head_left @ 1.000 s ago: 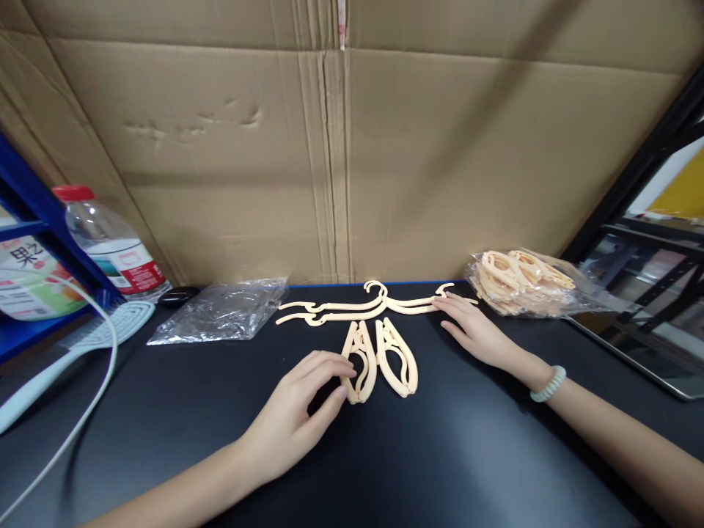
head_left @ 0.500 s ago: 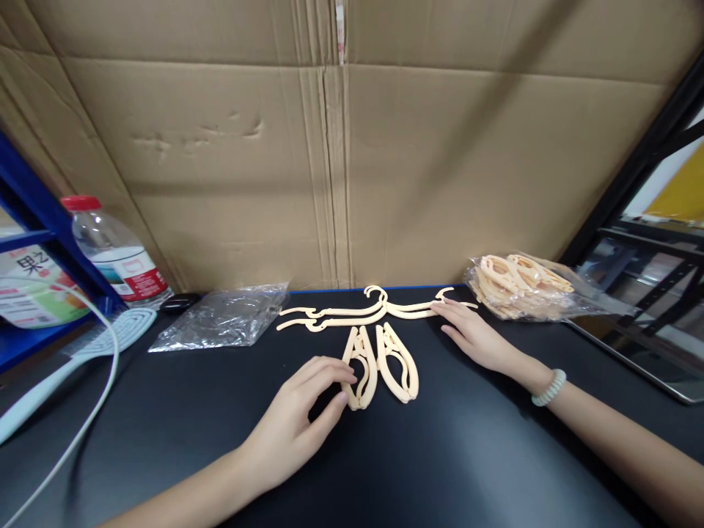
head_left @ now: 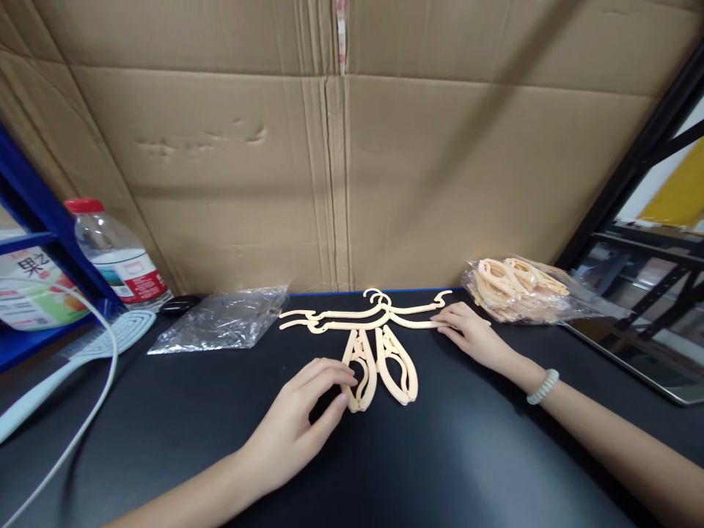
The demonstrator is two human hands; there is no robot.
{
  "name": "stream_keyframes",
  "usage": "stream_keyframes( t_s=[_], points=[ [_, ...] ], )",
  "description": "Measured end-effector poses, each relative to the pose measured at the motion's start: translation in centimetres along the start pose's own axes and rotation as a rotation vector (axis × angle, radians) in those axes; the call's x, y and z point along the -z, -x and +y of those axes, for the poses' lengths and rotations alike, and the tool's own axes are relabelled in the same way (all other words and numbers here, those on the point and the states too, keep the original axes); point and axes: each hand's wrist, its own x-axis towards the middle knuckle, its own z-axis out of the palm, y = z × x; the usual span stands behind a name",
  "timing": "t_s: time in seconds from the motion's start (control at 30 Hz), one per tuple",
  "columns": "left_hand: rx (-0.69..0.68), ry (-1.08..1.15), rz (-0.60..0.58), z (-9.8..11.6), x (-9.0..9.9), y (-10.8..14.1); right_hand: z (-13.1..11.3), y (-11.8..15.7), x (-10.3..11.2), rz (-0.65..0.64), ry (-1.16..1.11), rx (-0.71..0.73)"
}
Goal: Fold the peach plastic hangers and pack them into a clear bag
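Observation:
Two pale peach folding clothes hangers lie spread out at the back of the black table, one behind the other: the front hanger (head_left: pixel 352 325) and the rear hanger (head_left: pixel 418 307). The fingers of my right hand (head_left: pixel 470 334) are closed on the right arm of the front one, hiding its end. Nearer me lie two folded sections of the same colour, a left folded hanger (head_left: pixel 369 378) and a right folded hanger (head_left: pixel 410 374), side by side. My left hand (head_left: pixel 308 407) has its thumb and fingertips on the left one's outer edge.
At the left are a clear plastic bag (head_left: pixel 220 319), a pale blue hairbrush (head_left: pixel 104 341), a white cable (head_left: pixel 99 418) and a red-capped bottle (head_left: pixel 124 257). A bag of folded hangers (head_left: pixel 514 290) lies back right, near a dark tablet-like panel (head_left: pixel 638 359). Cardboard (head_left: pixel 247 183) stands behind.
My right hand has drawn the front hanger slightly toward me, so the two spread hangers now lie farther apart and the rear one's right end shows. My left hand has barely moved.

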Motion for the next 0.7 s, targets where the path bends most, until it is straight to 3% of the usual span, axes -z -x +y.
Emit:
stream_keyframes(
  t_s=[0.27,0.53,0.7],
  points=[
    [0.078,0.057,0.053,0.2,0.4,-0.3,-0.7,0.0,0.4,0.067,-0.092,-0.091],
    [0.323,0.238,0.154,-0.4,0.7,-0.8,-1.4,-0.1,2.0,0.218,-0.093,-0.165],
    [0.441,0.391,0.247,-1.6,0.4,-1.0,-1.3,-0.1,2.5,0.244,-0.138,-0.174]
  ],
)
